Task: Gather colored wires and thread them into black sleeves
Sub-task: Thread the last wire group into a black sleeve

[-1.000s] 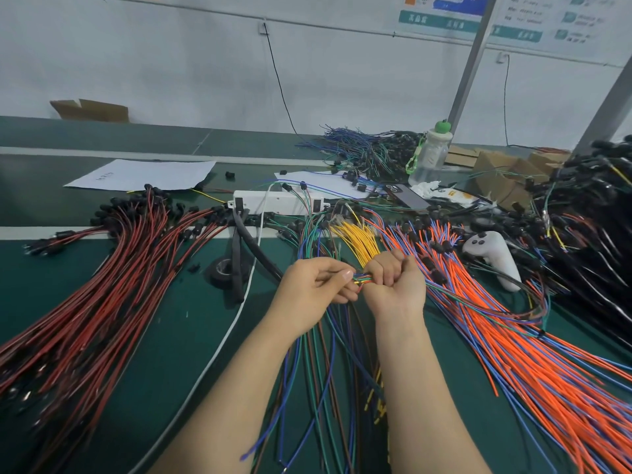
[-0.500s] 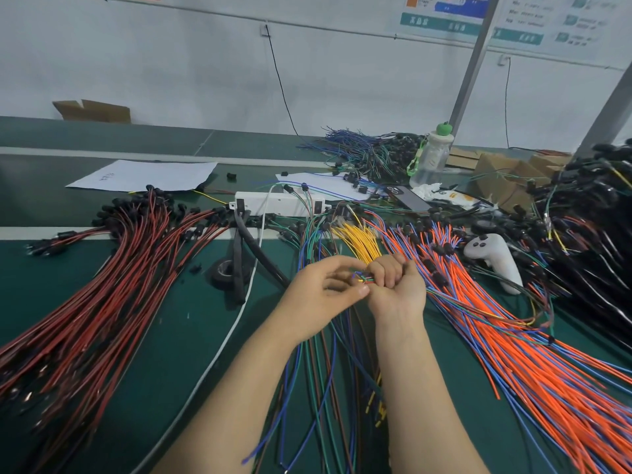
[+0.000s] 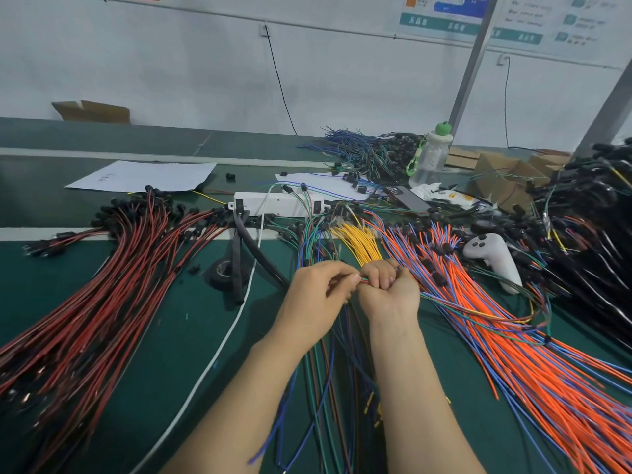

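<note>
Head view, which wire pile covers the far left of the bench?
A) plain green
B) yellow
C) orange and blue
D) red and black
D: the red and black wires fan across the left side of the table, while the orange and blue wires lie on the right and the yellow wires sit near the middle.

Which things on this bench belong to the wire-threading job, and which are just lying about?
Job: left hand, right hand, the wire bunch they hold between them, yellow wires, orange wires, red wires.
Lying about: bottle, controller, phone, paper sheet, tape roll, power strip, cardboard box.
</note>
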The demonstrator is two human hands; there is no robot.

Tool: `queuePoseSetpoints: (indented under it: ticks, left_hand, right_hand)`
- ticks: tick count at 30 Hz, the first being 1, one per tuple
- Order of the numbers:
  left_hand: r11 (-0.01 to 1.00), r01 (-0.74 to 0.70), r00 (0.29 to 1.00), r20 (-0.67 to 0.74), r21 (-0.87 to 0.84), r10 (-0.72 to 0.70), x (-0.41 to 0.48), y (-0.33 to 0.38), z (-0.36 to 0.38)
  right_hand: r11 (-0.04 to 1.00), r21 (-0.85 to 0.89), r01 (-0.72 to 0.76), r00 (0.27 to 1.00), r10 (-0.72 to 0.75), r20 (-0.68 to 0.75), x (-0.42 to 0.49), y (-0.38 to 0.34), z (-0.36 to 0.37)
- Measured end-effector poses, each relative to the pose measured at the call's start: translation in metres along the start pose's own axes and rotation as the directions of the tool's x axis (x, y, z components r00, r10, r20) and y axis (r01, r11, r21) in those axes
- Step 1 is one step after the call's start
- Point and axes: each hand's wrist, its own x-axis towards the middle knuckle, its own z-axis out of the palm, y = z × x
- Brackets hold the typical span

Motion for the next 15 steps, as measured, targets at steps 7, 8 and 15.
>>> queuePoseSetpoints:
  ticks: [7,8,15]
  left_hand:
    - [0.981,0.105,0.972,0.223,-0.166,-0.066,0.001,0.003,-0.01]
    - [0.987,0.081,0.974,0.223,-0.139,-0.049,0.001,0.003,-0.01]
    - [0.959,0.225,0.961,0.199,-0.173,-0.19,0.003,0.01,-0.011]
  right_hand:
    - [0.994,-0.024,-0.102,0.995,0.102,0.002,0.003,-0.016,-0.002]
    - [0.995,-0.008,-0.099,0.995,0.099,-0.003,0.003,-0.017,-0.002]
    - [0.998,-0.053,-0.038,0.999,0.04,0.037,0.003,-0.018,0.0]
